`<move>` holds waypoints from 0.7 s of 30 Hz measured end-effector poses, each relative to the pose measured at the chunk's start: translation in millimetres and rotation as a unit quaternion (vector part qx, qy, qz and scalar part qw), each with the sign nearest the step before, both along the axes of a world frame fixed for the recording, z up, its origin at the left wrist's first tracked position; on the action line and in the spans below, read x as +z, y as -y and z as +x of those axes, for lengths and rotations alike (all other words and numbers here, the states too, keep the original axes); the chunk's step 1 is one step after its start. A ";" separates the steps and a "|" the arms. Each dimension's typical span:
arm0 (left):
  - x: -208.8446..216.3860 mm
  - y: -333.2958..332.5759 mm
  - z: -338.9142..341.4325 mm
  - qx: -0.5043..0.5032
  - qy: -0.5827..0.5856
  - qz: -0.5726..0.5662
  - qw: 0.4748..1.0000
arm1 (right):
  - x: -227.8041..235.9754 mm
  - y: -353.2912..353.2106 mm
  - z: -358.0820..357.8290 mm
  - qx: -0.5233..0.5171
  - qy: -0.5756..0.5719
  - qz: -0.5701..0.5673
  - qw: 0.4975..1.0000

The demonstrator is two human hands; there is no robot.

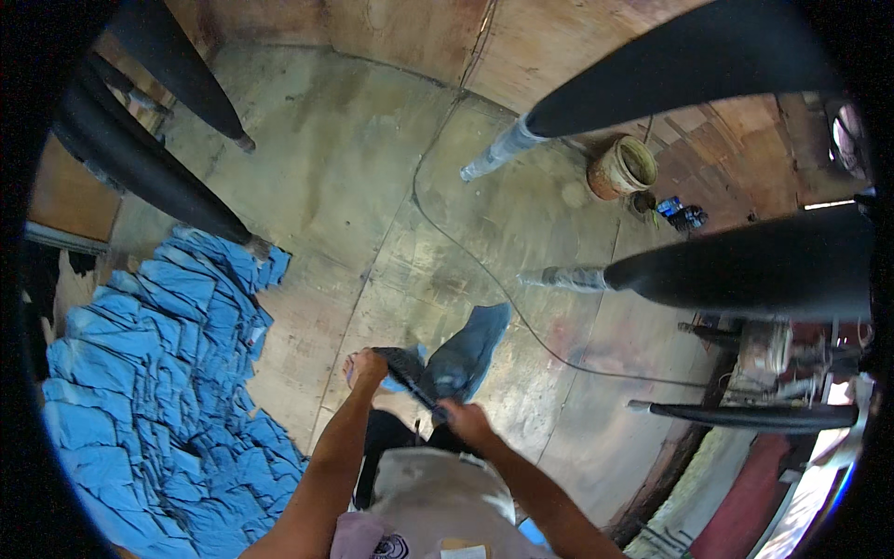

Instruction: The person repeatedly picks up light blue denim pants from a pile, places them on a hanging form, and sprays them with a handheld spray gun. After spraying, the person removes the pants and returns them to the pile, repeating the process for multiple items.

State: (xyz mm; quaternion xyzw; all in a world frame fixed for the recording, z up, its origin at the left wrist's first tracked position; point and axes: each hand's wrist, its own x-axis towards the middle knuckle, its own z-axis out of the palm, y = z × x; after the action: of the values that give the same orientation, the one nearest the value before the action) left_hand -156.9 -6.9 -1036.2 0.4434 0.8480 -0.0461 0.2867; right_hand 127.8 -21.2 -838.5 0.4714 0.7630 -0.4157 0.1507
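Observation:
A pair of blue jeans [468, 353] hangs in front of my body, its legs pointing away from me. My left hand [366, 366] grips one end of the dark waistband. At the waistband's other end, my right hand [466, 422] is closed on the cloth, a little lower and nearer to me. The waist is stretched between the two hands, and a worn, faded patch shows on one leg. To my left a large heap of crumpled blue garments [158, 382] covers the floor.
Long black leg-shaped forms reach in from both sides: one at the upper right [652, 74], one at the right [745, 270], one at the left [158, 149]. Clear wrap covers some tips. A cable [475, 261] crosses the floor. A dirty bucket [621, 170] stands by the wall.

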 end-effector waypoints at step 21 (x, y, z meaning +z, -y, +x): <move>-161.2 -298.8 85.2 0.053 0.261 0.037 0.963 | -263.2 -206.8 96.8 -0.664 -0.306 -0.045 0.681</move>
State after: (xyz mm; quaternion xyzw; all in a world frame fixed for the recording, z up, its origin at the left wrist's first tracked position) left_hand -71.7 292.0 -1197.4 0.4044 0.7672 0.1177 0.4837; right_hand 224.7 185.5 -1101.7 0.6933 0.2341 -0.5619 -0.3857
